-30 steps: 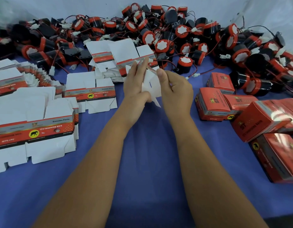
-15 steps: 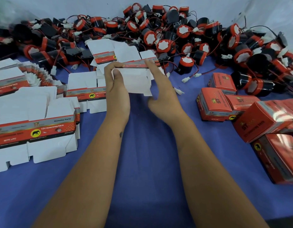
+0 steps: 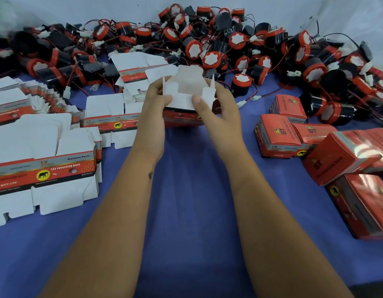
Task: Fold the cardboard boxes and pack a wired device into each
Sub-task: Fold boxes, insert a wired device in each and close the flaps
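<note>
1. Head view: both hands hold one box [image 3: 187, 97] above the tabletop [image 3: 186, 190], at centre. The left hand [image 3: 156, 100] grips its left side and the right hand [image 3: 218, 104] pinches the near flap, probably to square it up with the white flaps open and upward.
2. Flat boxes [image 3: 44, 168] lie left, packed boxes [image 3: 278, 134] right and devices [image 3: 207, 46] behind, seemingly arranged within reach.
3. The box's underside is hidden; whether its bottom is closed I cannot tell.
</note>
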Demonstrator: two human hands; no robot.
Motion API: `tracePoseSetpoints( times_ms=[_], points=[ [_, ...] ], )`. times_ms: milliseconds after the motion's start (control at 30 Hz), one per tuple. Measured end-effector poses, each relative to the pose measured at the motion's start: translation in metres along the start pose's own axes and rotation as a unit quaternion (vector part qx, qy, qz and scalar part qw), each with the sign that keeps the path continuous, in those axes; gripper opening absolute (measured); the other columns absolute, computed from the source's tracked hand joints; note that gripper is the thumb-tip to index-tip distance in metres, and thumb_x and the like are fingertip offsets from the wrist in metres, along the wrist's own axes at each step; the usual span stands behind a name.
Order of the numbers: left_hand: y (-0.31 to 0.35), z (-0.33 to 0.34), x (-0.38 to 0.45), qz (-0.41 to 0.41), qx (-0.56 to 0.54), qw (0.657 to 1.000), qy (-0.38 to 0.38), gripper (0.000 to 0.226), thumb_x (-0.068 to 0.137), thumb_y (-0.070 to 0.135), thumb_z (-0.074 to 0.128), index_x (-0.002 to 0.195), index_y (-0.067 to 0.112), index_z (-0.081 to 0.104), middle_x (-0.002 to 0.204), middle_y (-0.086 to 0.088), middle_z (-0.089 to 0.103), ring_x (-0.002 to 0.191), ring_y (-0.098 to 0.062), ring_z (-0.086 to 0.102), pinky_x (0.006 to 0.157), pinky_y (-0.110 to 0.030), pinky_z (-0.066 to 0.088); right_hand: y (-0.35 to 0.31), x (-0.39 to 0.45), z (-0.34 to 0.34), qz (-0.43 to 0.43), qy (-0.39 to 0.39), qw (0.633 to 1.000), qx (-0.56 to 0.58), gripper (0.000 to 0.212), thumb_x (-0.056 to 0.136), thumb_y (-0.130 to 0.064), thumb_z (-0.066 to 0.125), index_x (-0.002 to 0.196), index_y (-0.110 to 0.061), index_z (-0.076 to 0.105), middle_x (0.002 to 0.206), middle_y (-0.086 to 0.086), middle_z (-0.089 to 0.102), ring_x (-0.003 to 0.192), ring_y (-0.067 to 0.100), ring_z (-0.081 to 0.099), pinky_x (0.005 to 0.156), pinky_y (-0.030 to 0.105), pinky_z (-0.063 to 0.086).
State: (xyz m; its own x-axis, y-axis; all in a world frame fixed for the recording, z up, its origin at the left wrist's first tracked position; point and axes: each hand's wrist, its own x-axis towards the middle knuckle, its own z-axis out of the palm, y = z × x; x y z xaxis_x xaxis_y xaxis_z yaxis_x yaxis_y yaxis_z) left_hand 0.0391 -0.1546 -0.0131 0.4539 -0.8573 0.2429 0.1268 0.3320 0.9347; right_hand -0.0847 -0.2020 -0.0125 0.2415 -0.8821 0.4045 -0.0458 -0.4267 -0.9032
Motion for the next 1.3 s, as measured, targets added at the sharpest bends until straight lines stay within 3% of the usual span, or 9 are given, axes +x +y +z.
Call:
tracePoseSetpoints(
  times_ms=[167,267,367,533,800,933,1067,1167,1300],
  points=[
    [-0.005,0.007,-0.003,-0.029,-0.016,0.999,0.007,0.035,0.085,0.032,0.054,0.119,0.025,0.058,0.12,-0.006,0.068,0.109,-0.025,0.067,0.087,-0.047,0.058,-0.006,0.0,0.006,0.056,-0.005,0.991,0.121,0.014,0.087,-0.037,0.055,0.1,-0.035,0.06,0.119,0.013,0.059,0.114,0.028,0.056,0.096,0.05,0.049],
    [-0.008,0.009,-0.004,-0.033,-0.026,0.999,-0.008,0.031,0.087,0.027,0.047,0.115,0.031,0.056,0.123,-0.007,0.066,0.105,-0.025,0.068,0.077,-0.043,0.06,-0.003,-0.001,0.007,0.112,-0.029,0.971,0.208,0.01,0.093,-0.023,0.056,0.103,-0.025,0.057,0.108,0.006,0.063,0.096,0.018,0.063,0.076,0.032,0.056],
    [-0.009,0.009,-0.004,-0.022,-0.065,0.997,-0.028,0.029,0.09,0.025,0.045,0.116,0.032,0.057,0.132,-0.011,0.06,0.105,-0.024,0.067,0.074,-0.037,0.057,-0.002,0.001,0.009,0.168,-0.037,0.955,0.244,0.012,0.095,-0.016,0.056,0.105,-0.023,0.056,0.099,0.002,0.067,0.086,0.017,0.066,0.069,0.032,0.056],
    [-0.01,0.01,-0.003,-0.032,-0.107,0.994,-0.015,0.044,0.104,0.046,0.025,0.119,0.021,0.059,0.112,-0.002,0.073,0.103,-0.021,0.07,0.078,-0.036,0.057,-0.002,0.005,0.005,0.188,-0.024,0.948,0.256,0.021,0.09,-0.007,0.056,0.097,-0.027,0.058,0.09,-0.003,0.072,0.076,0.013,0.069,0.062,0.028,0.057],
    [-0.006,0.014,-0.004,-0.039,-0.034,0.999,0.007,0.024,0.094,0.023,0.052,0.11,0.034,0.066,0.132,-0.004,0.062,0.123,-0.025,0.06,0.104,-0.053,0.048,-0.002,0.002,0.005,0.16,-0.032,0.961,0.224,0.031,0.088,0.001,0.051,0.1,-0.027,0.058,0.091,-0.004,0.068,0.074,0.009,0.065,0.059,0.023,0.053],
    [-0.007,0.012,-0.002,-0.059,-0.051,0.997,0.017,0.037,0.097,0.005,0.045,0.121,0.027,0.064,0.131,-0.008,0.063,0.116,-0.028,0.064,0.093,-0.047,0.056,-0.005,0.001,0.006,0.153,-0.048,0.957,0.241,0.027,0.092,-0.003,0.049,0.109,-0.022,0.056,0.095,-0.003,0.068,0.075,0.005,0.067,0.06,0.023,0.053],
    [-0.005,0.01,-0.002,-0.072,-0.064,0.995,0.033,0.039,0.097,0.003,0.042,0.124,0.023,0.062,0.125,-0.009,0.066,0.105,-0.024,0.069,0.077,-0.037,0.06,-0.007,0.002,0.007,0.155,-0.082,0.918,0.357,0.029,0.097,-0.036,0.042,0.104,-0.024,0.068,0.108,0.005,0.071,0.1,0.02,0.067,0.084,0.035,0.054],
    [-0.005,0.011,-0.002,-0.063,-0.073,0.995,0.039,0.039,0.098,0.002,0.041,0.108,0.032,0.065,0.109,0.003,0.068,0.087,-0.01,0.072,0.065,-0.028,0.057,-0.002,0.004,0.006,0.17,-0.066,0.916,0.356,0.027,0.102,-0.024,0.041,0.113,-0.021,0.065,0.119,0.01,0.068,0.112,0.027,0.063,0.095,0.043,0.05],
    [-0.004,0.012,-0.003,-0.05,-0.069,0.996,0.026,0.041,0.097,0.001,0.041,0.104,0.035,0.064,0.105,0.006,0.066,0.081,-0.008,0.071,0.063,-0.028,0.057,0.001,0.005,0.003,0.155,-0.096,0.935,0.303,0.035,0.096,-0.006,0.035,0.117,-0.024,0.058,0.116,0.009,0.062,0.098,0.023,0.06,0.076,0.034,0.051]
  ],
)
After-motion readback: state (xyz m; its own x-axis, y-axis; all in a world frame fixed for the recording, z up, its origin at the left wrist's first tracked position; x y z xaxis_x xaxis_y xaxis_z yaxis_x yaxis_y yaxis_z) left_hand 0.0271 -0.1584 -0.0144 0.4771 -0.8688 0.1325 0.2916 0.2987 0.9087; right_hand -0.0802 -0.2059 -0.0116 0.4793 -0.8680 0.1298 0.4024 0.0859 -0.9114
